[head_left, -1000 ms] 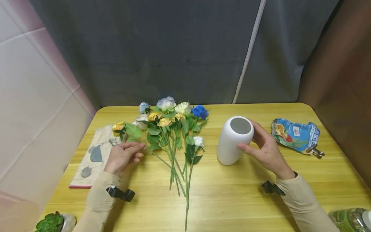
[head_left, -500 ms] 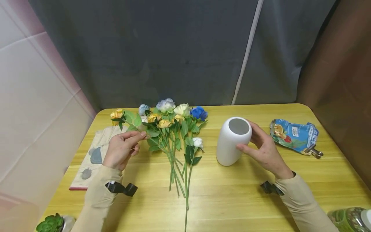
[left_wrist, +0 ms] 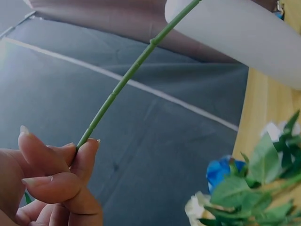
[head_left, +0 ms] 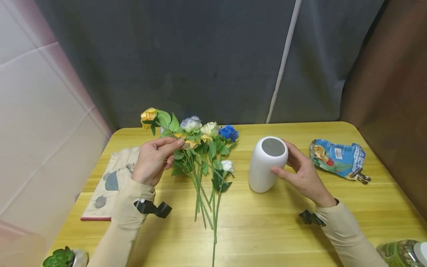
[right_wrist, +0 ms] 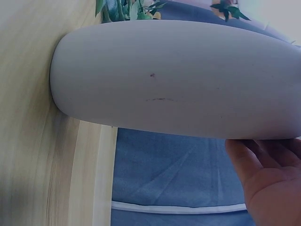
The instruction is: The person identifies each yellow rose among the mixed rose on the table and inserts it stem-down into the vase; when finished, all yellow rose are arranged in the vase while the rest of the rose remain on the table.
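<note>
Your head view was fairly bright, with pale sheen and soft shadows on the tabletop (head_left: 253, 233); your dimmer, bluish left wrist view showed the stem (left_wrist: 132, 68) crisply but blurred the blue flower (left_wrist: 218, 172).

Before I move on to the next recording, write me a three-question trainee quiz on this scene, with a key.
1. What does the left hand pinch?
2. In the head view, where is the blue pouch relative to the white vase? (a) left (b) right (c) inside
3. True or false: the right hand grips the blue pouch.

Key: 1. The green stem of a yellow flower. 2. b. 3. False; it holds the white vase.
</note>
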### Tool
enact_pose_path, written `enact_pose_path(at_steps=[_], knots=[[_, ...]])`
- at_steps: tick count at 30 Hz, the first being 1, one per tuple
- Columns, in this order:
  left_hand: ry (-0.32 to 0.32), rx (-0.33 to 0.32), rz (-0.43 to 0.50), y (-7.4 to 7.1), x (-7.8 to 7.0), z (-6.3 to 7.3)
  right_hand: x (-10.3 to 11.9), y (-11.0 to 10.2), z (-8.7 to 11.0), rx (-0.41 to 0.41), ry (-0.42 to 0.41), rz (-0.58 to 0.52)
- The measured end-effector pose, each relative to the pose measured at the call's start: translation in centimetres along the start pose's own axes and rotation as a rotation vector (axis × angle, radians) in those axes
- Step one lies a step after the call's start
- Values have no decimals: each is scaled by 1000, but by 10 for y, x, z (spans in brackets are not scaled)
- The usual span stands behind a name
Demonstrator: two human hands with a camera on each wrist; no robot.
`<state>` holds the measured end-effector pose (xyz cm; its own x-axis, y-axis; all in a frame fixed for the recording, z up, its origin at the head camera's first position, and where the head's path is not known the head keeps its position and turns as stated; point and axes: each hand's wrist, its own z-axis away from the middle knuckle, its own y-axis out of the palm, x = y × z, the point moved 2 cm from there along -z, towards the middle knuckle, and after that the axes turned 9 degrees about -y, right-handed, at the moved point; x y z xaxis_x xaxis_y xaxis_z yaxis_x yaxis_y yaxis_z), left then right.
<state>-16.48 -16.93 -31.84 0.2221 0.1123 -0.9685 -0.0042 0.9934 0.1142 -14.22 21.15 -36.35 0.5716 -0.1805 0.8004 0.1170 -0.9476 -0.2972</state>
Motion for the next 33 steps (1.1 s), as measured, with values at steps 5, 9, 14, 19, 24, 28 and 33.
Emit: enact_pose_path(at_steps=[5,9,14,19,24,28,33], knots=[[24,11,13,13,-6,-2,-2,0,0,7,3,2],[65,37,45,26,-12,-6,-2,0,0,10,9,6],[111,53,59,47,-20,-11,-3,-1,1,6,12,9],[147,68,61,67,-28,-16,-3,-1,2,10,16,9],[181,74,89,85,-34,-24,-3,-1,2,11,12,8],[208,62,90,96,-35,-30,-3,-1,2,13,14,7],[234,46,85,106,-37,-33,-2,-1,2,18,12,11]])
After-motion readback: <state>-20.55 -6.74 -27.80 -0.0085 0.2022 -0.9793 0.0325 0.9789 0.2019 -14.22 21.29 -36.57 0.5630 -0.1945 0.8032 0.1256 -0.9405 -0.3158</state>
